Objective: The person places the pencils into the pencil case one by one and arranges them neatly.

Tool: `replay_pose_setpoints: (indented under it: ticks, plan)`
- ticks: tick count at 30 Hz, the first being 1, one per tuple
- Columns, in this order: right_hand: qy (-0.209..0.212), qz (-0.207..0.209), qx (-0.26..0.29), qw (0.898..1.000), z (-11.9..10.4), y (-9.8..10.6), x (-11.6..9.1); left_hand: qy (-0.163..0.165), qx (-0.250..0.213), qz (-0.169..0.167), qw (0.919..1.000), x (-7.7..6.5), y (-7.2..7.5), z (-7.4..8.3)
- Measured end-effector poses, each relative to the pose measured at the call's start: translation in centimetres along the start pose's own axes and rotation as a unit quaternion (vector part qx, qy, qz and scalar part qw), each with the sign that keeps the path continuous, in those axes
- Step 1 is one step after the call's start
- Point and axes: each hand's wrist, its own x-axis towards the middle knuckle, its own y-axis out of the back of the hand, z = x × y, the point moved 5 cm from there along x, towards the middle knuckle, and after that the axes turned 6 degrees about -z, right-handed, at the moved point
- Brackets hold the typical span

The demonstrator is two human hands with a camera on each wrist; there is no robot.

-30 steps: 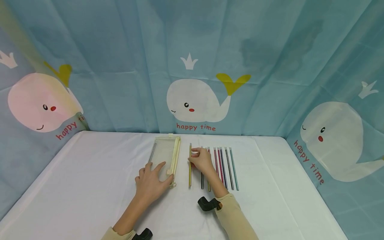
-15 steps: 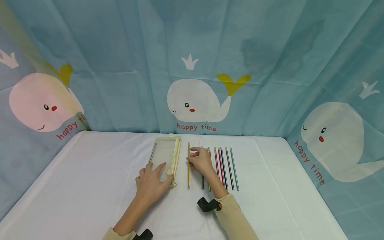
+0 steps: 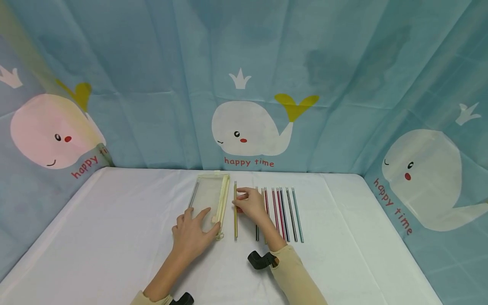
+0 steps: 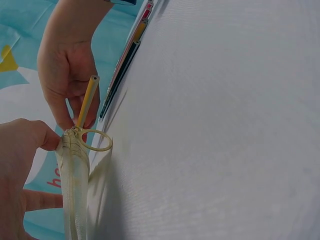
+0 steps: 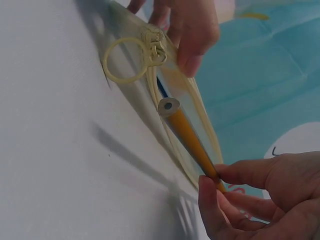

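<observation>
Lying on the white table is a clear pencil pouch (image 3: 206, 190) with a cream zip along its right side. My left hand (image 3: 194, 233) rests on its near part, fingers spread, thumb at the zip edge. A grey pencil (image 3: 193, 194) shows along the pouch's left side. Between thumb and fingers my right hand (image 3: 250, 205) pinches a yellow pencil (image 3: 235, 220), just right of the pouch. In the right wrist view the pouch's zip gapes, and the yellow pencil (image 5: 192, 142) appears alongside that gap. The zip's ring pull (image 5: 125, 60) hangs at the near end.
Right of my right hand lies a row of several pencils, among them a teal pencil (image 3: 298, 215) at the far right and a black pencil (image 3: 257, 233) at the left, partly covered by the hand. A blue whale-print curtain (image 3: 160, 127) stands behind the table (image 3: 114, 237).
My right hand has moved left with the yellow pencil, closer to the pouch's zip side. The left hand and pouch have stayed in place.
</observation>
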Motion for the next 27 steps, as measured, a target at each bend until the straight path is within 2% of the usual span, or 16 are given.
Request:
replay_pose_setpoints:
  ticks: [10,20,27]
  plan:
    - [-0.007,-0.014,0.009,1.000,-0.2,-0.9,0.9,-0.003,-0.002,0.004,1.0000,0.0,0.1,0.2]
    - [-0.002,-0.015,-0.012,1.000,-0.4,-1.6,1.9,0.001,0.000,-0.001,1.0000,0.0,0.0,-0.1]
    - [-0.001,-0.018,0.004,1.000,-0.8,-2.0,2.4,-0.006,-0.004,0.014,0.9999,-0.1,0.3,0.2]
